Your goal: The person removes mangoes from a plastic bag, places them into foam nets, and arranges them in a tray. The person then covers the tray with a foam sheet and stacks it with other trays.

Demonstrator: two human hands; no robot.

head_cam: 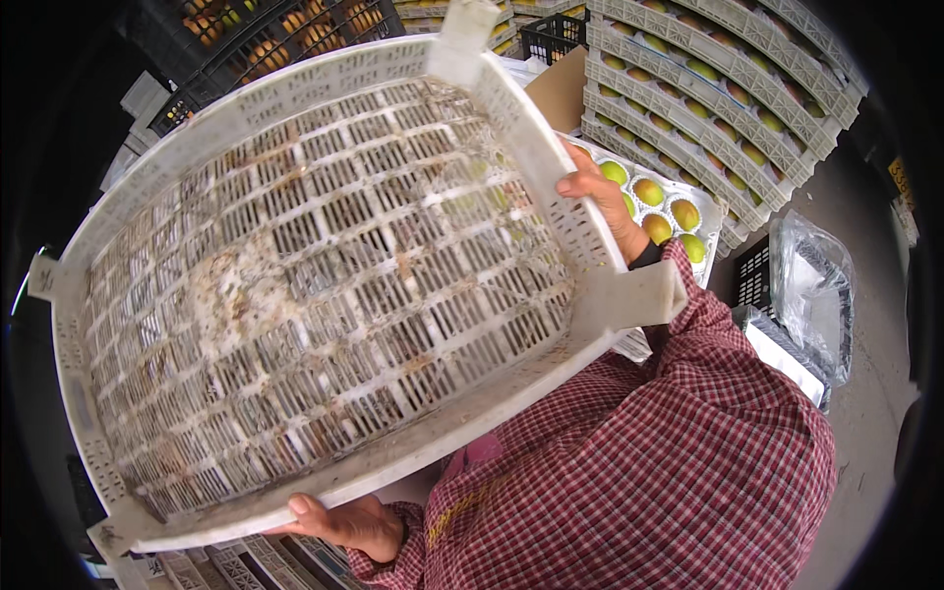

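Observation:
A large white plastic stacking tray (324,287) with a slatted floor and corner posts fills the left and middle of the view. It is tilted, and its slats are stained, with a pale dirty patch left of centre. My left hand (350,525) grips its lower rim, thumb on the near edge and fingers hidden beneath. At the upper right side wall, my right hand (605,200) holds the rim, its other fingers partly hidden behind it. No fruit lies in this tray. Just beyond my right hand, a white tray of green and yellow-red fruit (684,214) shows, each piece in a white liner.
Stacked white trays of fruit (693,110) stand at upper right. Black crates of orange fruit (276,48) are at upper left. Right of my checked sleeve, a black crate (754,276) and clear plastic wrapping (811,295) lie on the floor. More slatted trays (251,564) show at the bottom.

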